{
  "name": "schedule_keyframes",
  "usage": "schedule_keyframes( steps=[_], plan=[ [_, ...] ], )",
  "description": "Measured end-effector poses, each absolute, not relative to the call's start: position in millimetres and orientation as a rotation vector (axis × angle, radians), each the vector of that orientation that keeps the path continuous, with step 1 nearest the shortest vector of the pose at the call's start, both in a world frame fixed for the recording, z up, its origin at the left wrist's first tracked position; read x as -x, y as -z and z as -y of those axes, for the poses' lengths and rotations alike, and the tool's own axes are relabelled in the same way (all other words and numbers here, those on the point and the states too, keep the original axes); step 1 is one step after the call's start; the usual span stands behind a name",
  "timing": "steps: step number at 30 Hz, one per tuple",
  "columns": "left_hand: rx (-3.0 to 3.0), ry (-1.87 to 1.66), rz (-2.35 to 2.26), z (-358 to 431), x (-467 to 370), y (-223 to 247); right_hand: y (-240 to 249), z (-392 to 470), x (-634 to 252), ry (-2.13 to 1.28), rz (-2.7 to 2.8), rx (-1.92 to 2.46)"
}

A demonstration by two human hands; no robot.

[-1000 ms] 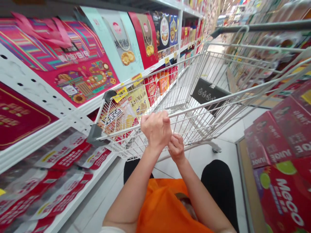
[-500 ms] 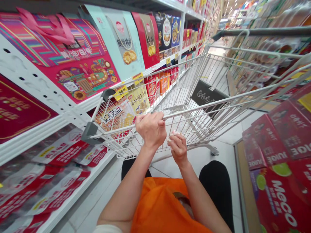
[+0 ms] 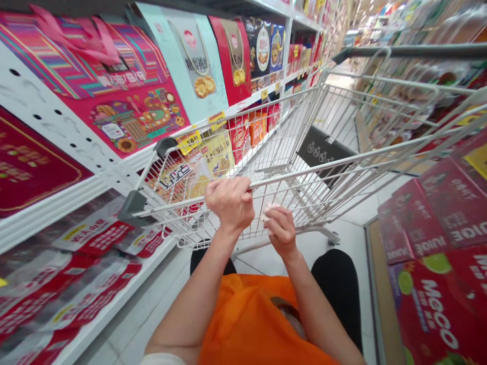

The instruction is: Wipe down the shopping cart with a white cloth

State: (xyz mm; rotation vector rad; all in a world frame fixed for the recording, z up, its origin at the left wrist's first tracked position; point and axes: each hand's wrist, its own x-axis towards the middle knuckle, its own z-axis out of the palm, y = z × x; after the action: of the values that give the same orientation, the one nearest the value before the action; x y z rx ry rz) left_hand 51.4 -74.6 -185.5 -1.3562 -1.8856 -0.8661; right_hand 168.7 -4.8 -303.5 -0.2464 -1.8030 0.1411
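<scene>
A wire shopping cart (image 3: 289, 175) stands crosswise in front of me, its handle end to the right. My left hand (image 3: 230, 204) is wrapped around the cart's near top rail. Lower and just to the right, my right hand (image 3: 282, 229) is closed with its fingers curled around a small crumpled white wad (image 3: 270, 209), which looks like tissue or cloth. This hand is beside the cart's near wire side; whether it touches the wires I cannot tell. A dark panel (image 3: 323, 153) hangs inside the cart toward the handle.
Shelves on the left hold a pink gift box (image 3: 125, 101), a pale blue box (image 3: 194, 61) and red-labelled bags (image 3: 91, 228). At right, red drink cartons (image 3: 437, 299) are stacked close to the cart. Tiled floor (image 3: 262, 263) lies below; the aisle runs ahead.
The cart's near-left corner and my left hand have shifted slightly left in view. My right hand stays curled around the white wad, which shows a little more.
</scene>
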Motion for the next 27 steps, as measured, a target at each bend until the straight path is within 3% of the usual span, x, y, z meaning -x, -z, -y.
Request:
schedule_keyframes(
  steps=[7, 11, 18, 27],
  plan=[
    [1.429, 1.079, 1.924, 82, -79, 163, 303, -2, -164, -0.021, 1.603, 0.322],
    [1.621, 1.017, 1.914, 68, -94, 168, 326, 4, -164, -0.034, 1.689, 0.293],
    [1.539, 0.994, 1.909, 60, -93, 181, 284, -13, -166, 0.073, 1.590, 0.318],
    [1.476, 0.942, 1.807, 59, -88, 186, 301, -1, -181, -0.076, 1.722, 0.243]
  ],
)
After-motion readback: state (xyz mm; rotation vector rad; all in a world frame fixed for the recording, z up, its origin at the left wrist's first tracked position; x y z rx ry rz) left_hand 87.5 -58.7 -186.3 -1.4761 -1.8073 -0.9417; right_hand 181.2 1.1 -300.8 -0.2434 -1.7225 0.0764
